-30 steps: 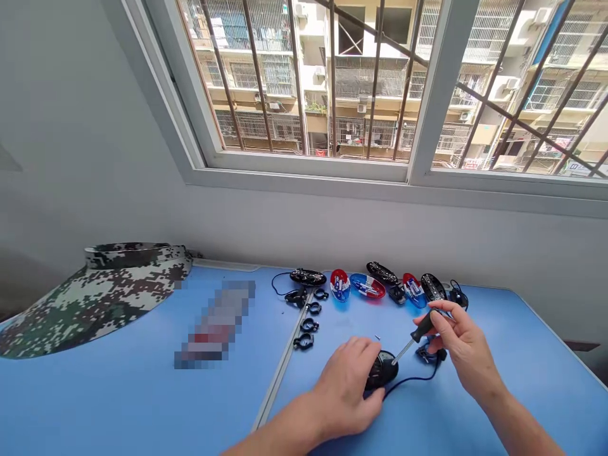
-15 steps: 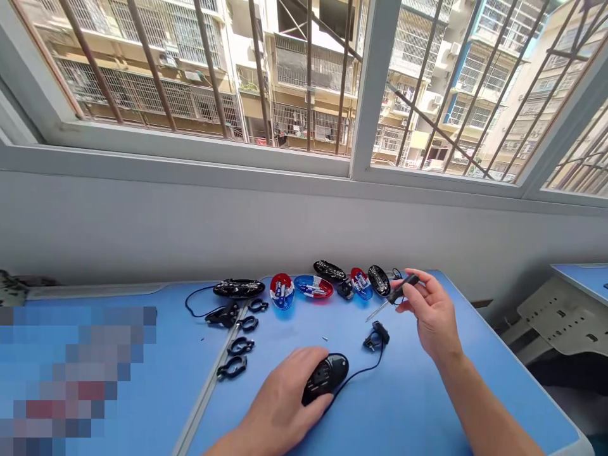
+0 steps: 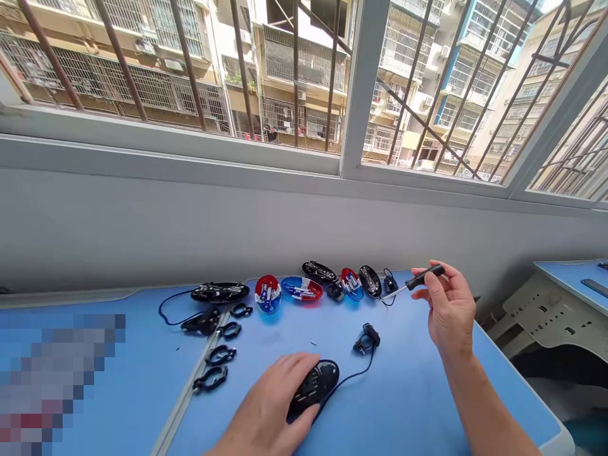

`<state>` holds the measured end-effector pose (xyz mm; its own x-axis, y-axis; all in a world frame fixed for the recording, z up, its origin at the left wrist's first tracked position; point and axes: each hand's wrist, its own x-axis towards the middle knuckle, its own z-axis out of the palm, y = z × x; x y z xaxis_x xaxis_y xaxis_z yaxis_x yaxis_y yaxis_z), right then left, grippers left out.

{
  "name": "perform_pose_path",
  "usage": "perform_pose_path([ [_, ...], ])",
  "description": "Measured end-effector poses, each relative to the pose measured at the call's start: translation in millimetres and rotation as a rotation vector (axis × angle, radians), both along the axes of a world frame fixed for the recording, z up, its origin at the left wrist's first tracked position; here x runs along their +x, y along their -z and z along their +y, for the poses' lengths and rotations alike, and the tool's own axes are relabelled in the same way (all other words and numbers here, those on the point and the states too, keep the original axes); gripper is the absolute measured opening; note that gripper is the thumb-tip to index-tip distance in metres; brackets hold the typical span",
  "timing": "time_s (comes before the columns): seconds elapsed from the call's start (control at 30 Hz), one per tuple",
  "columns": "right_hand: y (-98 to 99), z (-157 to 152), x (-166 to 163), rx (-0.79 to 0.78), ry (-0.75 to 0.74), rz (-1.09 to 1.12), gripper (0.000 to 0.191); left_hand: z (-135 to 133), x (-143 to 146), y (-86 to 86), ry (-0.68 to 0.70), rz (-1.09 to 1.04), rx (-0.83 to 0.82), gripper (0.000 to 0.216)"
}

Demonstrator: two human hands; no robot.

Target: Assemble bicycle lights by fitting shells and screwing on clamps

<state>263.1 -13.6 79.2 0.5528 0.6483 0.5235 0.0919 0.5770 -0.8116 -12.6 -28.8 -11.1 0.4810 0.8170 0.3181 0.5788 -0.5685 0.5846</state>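
My left hand (image 3: 273, 405) is wrapped round a black oval housing (image 3: 319, 382) with slots in its face, which rests on the blue table. From the housing a thin cable runs to a small black clamp-like part (image 3: 368, 339) lying to its right. In my right hand (image 3: 453, 310), raised above the table's right side, is a screwdriver (image 3: 425, 277) with a black handle. Its shaft points left, the tip near the cable of a small black part (image 3: 390, 283). A tiny metal piece (image 3: 313, 342), perhaps a screw, lies beyond the housing.
Along the back lie black oval housings (image 3: 220, 292) and red-and-blue oval shells (image 3: 268, 294) with batteries or similar pieces inside. Several black ring clamps (image 3: 210, 379) line the table seam at left. A wall and barred window stand behind; another table (image 3: 565, 269) is at right.
My right hand has moved right and away from the housing, carrying the screwdriver, which now lies flatter. The view has turned slightly right. My left hand keeps its hold.
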Motion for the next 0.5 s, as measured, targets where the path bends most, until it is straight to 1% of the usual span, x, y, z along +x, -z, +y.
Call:
perform_pose_path([
  [0.13,5.0,-1,-9,-0.027,-0.039,-0.036,0.027,1,0,-2.1,0.021,0.004,-0.02,0.048],
  [0.2,10.3,-2,-17,-0.054,-0.101,-0.067,0.026,0,1,-6.2,0.017,0.015,-0.048,0.049],
  [0.27,17.2,-5,-28,-0.088,-0.184,-0.11,0.024,0,2,-10.8,0.023,0.023,-0.084,0.044],
  [0.37,27.0,-12,-46,-0.154,-0.291,-0.211,0.024,-1,4,-14.9,0.044,0.011,-0.091,0.039],
  [0.5,34.1,-21,-59,-0.151,-0.335,-0.364,0.024,0,4,-14.1,0.063,-0.002,-0.088,0.038],
])
